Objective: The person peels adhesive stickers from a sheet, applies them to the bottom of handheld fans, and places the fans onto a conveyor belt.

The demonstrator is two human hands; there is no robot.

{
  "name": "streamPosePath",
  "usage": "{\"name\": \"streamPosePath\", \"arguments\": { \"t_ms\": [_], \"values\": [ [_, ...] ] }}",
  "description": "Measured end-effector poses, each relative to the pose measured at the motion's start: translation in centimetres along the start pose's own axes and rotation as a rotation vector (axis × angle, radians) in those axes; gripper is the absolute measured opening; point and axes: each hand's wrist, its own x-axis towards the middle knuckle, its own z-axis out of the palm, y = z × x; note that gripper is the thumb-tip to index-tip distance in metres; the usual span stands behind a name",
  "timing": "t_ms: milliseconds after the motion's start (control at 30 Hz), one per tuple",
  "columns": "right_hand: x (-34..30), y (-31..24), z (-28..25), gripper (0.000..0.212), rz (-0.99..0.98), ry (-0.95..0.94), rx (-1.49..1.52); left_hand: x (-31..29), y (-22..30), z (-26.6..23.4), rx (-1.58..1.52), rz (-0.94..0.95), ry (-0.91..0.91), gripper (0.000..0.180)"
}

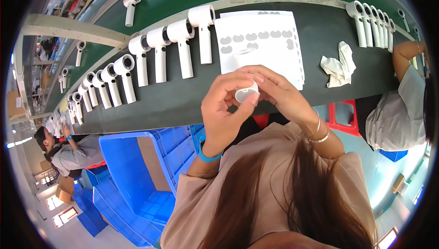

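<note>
Both my hands are closed round a white handheld fan [246,95] above the front part of the dark bench. The round end of its handle points toward me, and its slatted head shows past my fingers over the paper. My left hand [219,112] grips it with the thumb by the handle end. My right hand [284,94] wraps it from the other side, fingers near the left ones. Most of the handle is hidden by my fingers. Just beyond lies a white sheet of grey rounded stickers [263,36].
More white fans [183,50] stand in a row along the bench's left; another group [368,24] is at the far right. A crumpled white cloth [339,65] lies right of the sheet. Blue crates [137,176] stand at lower left. Co-workers [397,107] sit on either side.
</note>
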Motion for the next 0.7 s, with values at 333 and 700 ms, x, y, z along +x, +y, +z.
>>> {"name": "streamPosePath", "arguments": {
  "t_ms": [333, 700],
  "values": [
    [0.3, -1.0, 0.2, 0.035, 0.089, 0.008, 0.020, 0.9, 0.4, -0.4, -0.053, 0.001, 0.030, 0.013],
    [13.2, -6.4, -11.7, 0.026, -0.364, 0.397, -0.965, 1.8, -2.4, -0.2, 0.023, 0.039, -0.070, 0.034]
  ]
}}
